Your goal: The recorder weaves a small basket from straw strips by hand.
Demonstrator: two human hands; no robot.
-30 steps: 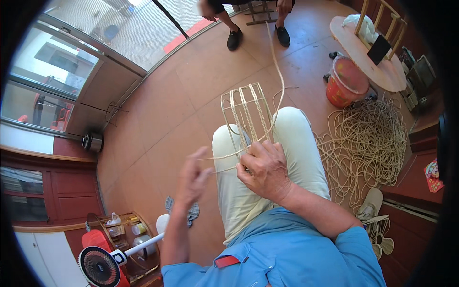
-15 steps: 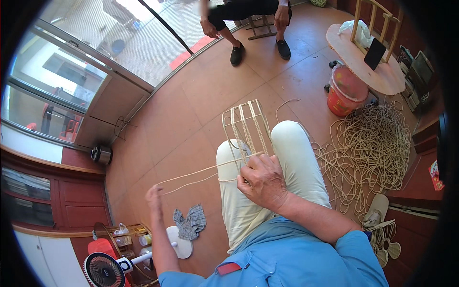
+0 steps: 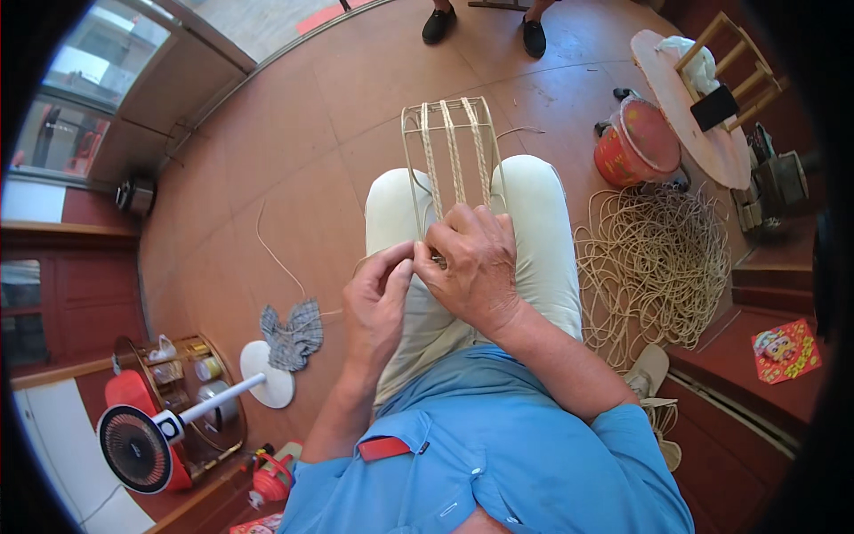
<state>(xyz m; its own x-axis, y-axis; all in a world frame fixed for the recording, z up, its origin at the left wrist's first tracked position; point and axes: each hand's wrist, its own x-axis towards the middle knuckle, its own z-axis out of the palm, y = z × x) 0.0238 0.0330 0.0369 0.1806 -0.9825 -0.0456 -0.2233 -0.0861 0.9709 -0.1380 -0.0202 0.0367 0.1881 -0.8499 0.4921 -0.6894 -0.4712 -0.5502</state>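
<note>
A narrow wire frame [image 3: 408,151] with several braided pale cords [image 3: 455,160] running along its length rests between my knees, its far end pointing away from me. My right hand [image 3: 471,262] is closed over the near end of the frame and hides what lies under it. My left hand [image 3: 378,298] meets it fingertip to fingertip, thumb and forefinger pinched on a thin cord, most of which the fingers hide. A loose length of cord [image 3: 277,256] trails on the floor at the left, and another stretch shows behind my left wrist.
A big heap of cord [image 3: 663,267] lies on the floor at the right, below a red bucket [image 3: 636,147]. A round board [image 3: 654,76] bears a small wooden chair. A fan [image 3: 138,448] and a grey checked cloth [image 3: 292,335] are at the left. Another person's shoes [image 3: 439,27] show ahead.
My left hand has come in from far left, where it held the cord stretched out, to meet my right hand. The view has tilted down, and a cord end now lies on the floor.
</note>
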